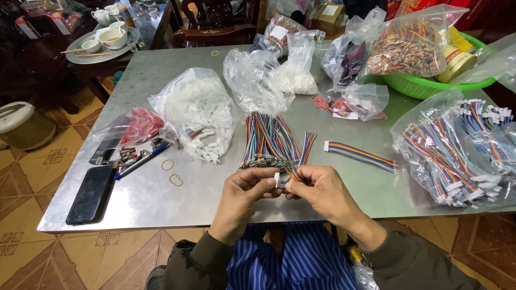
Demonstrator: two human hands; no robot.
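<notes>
My left hand [244, 193] pinches a small white plastic connector [277, 179] at the table's near edge. My right hand [321, 192] holds a short multicoloured ribbon wire [306, 148] whose end meets the connector. Just beyond my fingers lies a large bundle of multicoloured wires [267, 140]. One finished ribbon cable with a white connector [359, 153] rests to the right of the bundle.
An open bag of white connectors [199, 115] sits left of the bundle. A bag of finished cables [454, 153] is at the right. A black phone [91, 193], a pen [141, 160] and rubber bands [172, 173] lie at the left. A green basket [430, 86] stands far right.
</notes>
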